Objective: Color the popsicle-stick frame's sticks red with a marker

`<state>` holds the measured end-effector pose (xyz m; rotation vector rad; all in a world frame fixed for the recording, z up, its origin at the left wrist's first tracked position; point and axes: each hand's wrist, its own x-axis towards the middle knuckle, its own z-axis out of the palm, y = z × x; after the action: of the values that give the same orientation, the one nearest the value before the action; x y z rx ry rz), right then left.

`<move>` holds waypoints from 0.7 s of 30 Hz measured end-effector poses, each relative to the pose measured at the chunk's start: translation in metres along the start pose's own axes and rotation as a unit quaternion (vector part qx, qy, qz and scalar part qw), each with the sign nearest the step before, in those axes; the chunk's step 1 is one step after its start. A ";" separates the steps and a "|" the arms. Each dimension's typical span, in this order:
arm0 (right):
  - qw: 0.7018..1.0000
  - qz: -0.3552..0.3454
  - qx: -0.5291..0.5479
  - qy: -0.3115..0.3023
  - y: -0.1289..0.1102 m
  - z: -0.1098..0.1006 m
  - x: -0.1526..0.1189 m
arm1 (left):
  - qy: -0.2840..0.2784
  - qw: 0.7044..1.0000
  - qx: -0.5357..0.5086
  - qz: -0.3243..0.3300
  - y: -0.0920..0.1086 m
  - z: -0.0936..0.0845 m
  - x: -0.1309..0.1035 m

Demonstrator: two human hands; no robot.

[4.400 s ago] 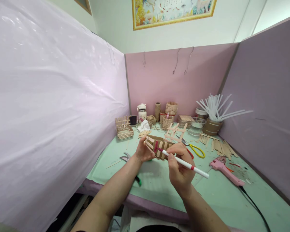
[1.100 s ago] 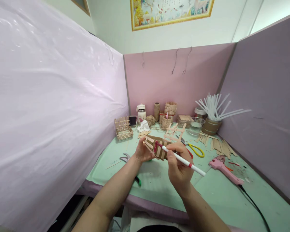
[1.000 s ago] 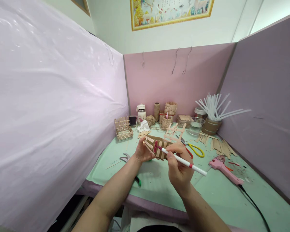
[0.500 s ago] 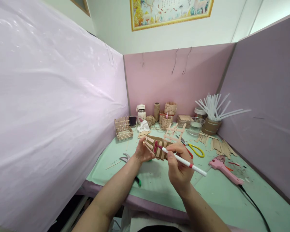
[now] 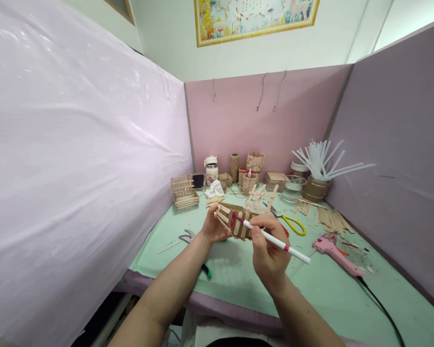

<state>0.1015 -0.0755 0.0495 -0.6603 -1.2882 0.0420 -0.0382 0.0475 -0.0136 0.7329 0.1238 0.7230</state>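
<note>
Biggest stuff first: there's a pale lilac sheet (image 5: 75, 144) walling off the left side, a greyish purple panel (image 5: 394, 159) on the right and a pink panel (image 5: 246, 120) across the far side. Between them is a table (image 5: 235, 289) with a mint green top, and a gold-framed picture (image 5: 256, 23) hangs on the wall above the far panel.

Far right on the table, a bunch of white sticks (image 5: 321, 164) fans out of a brown holder (image 5: 315, 191). The right hand (image 5: 271, 246) has its thumb and fingers pinching a white marker (image 5: 287, 248) with a red band. The left hand (image 5: 213, 227) has its fingers closed around the left end of a brown piece with wooden slats (image 5: 239, 224); whatever's behind the piece is hidden, so can't tell how those fingertips sit. That piece is up over the middle of the table, between the two hands.

Near right there's a pink glue gun (image 5: 336, 254) lying on its side, cord running toward the near edge. Far left is a stick crate (image 5: 188, 206), and yellow-and-red-handled scissors (image 5: 294, 225) lie open just beyond the right hand.

Smallest bit: one slat (image 5: 233, 220) near the left hand is coloured dark pinkish red, with the marker's tip right at it. Can't tell if they're actually touching.
</note>
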 end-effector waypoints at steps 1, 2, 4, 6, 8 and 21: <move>1.000 -0.002 0.006 -0.001 0.000 0.000 0.000 | -0.001 1.000 -0.003 0.000 0.000 0.000 0.000; 1.000 -0.003 0.014 0.001 0.000 0.000 0.000 | -0.001 1.000 -0.005 0.000 0.000 0.000 0.000; 0.999 -0.003 0.030 0.014 0.001 -0.002 -0.001 | 0.002 1.000 -0.006 0.002 0.000 0.001 0.000; 0.998 -0.010 0.038 0.047 0.003 -0.005 -0.001 | 0.010 1.000 -0.001 0.004 0.001 0.000 0.000; 0.995 -0.024 0.035 0.089 0.008 -0.011 0.000 | 0.020 1.000 0.011 0.008 0.002 0.000 0.000; 0.971 0.185 -0.018 0.147 0.046 -0.064 -0.014 | 0.018 0.991 0.131 0.032 0.001 0.013 0.002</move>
<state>0.1700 -0.0707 0.0072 -0.8971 -0.8709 0.2191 -0.0332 0.0417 -0.0025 0.9781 0.2320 0.7902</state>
